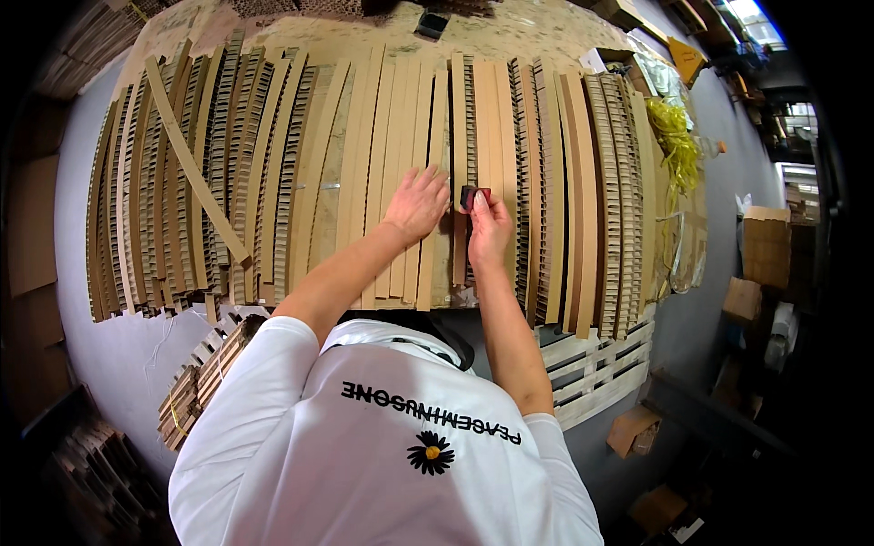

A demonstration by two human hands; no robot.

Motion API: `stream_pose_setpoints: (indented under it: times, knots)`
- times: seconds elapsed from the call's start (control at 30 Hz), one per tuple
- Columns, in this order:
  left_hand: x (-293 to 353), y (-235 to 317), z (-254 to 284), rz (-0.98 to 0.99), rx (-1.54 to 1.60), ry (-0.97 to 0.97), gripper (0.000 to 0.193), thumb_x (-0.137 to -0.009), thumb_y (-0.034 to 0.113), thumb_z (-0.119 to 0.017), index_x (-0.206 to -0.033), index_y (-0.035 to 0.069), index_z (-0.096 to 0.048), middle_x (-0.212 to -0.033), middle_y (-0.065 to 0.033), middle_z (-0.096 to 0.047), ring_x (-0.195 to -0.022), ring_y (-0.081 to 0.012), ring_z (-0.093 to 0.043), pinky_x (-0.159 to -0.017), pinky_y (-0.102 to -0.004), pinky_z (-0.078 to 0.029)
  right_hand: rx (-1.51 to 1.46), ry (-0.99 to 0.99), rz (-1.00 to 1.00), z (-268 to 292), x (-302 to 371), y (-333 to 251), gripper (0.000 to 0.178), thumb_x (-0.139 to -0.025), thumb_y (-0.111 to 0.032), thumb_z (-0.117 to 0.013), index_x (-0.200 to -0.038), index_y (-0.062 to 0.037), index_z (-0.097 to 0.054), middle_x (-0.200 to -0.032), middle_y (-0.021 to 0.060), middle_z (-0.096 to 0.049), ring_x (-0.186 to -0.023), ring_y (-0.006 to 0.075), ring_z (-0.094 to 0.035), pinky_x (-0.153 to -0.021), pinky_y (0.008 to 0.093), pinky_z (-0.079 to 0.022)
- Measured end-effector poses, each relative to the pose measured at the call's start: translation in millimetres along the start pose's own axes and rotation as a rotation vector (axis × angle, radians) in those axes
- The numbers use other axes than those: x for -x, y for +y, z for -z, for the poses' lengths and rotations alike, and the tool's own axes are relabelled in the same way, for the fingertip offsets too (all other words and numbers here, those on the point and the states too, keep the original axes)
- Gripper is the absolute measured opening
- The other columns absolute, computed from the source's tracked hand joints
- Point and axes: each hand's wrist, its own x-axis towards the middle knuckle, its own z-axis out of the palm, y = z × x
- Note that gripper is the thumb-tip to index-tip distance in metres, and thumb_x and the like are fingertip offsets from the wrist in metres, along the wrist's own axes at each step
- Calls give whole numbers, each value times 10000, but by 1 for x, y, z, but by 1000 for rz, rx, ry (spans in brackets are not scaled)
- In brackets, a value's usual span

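Observation:
Long tan cardboard strips (375,118) lie side by side on a wide work surface, running away from me. My left hand (421,202) rests on the middle ones with its fingers stretched out and holds nothing. Just to its right, my right hand (492,229) pinches a small red and black block (469,197), shaped like a hand stamp. The block is over a narrow strip with ribbed edges beside it; whether it touches the cardboard I cannot tell. My fingers partly cover the block.
One loose strip (196,159) lies slantwise across the left rows. A small black object (431,25) sits at the far edge. Yellow plastic strapping (672,136) is heaped at the right. A white slatted pallet (601,364) shows below, and cardboard boxes (767,246) stand farther right.

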Motion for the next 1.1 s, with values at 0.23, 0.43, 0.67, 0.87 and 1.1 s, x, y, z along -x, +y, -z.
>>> stream_pose_setpoints:
  times: [0.23, 0.43, 0.67, 0.87, 1.1]
  knots:
    - [-3, 10, 5, -147, -4, -67, 304, -862, 155, -609, -1149, 66, -656, -1319, -114, -586, -1292, -320, -505, -1127, -469, -368, -40, 68, -38, 4, -13, -3, 159, -977, -155, -710, -1006, -11, -650, -938, 65, -693, -801, 149, -655, -761, 317, -578]
    - [-23, 6, 5, -387, -26, -120, 163, -864, 243, -627, -954, 134, -707, -1070, -48, -624, -1073, -240, -583, -952, -406, -448, -26, 104, -48, 7, -17, -12, 135, -990, -144, -688, -1011, -21, -635, -922, 47, -693, -782, 133, -652, -760, 293, -574]
    - [-28, 14, -1, -611, 14, -110, 97, -812, 245, -659, -849, 163, -694, -925, 6, -608, -1022, -190, -587, -854, -372, -446, -189, 79, -64, 10, -15, -23, 161, -1007, -200, -667, -1034, -44, -638, -846, 28, -659, -749, 154, -648, -772, 313, -569]
    - [1, 12, 20, -533, -37, -249, 111, -849, 236, -634, -866, 156, -709, -925, 4, -607, -989, -189, -587, -857, -356, -441, -201, -34, -158, 2, -16, -26, 139, -1011, -200, -661, -1028, -64, -639, -826, 11, -634, -768, 144, -641, -826, 340, -576]
    - [66, -37, 70, 414, 37, 390, 305, -782, 27, -621, -1087, 29, -610, -1049, -138, -597, -1027, -345, -588, -871, -474, -485, 74, -70, -130, -17, -29, 0, 182, -983, -214, -711, -1037, -58, -634, -969, 44, -683, -861, 157, -644, -858, 331, -542]
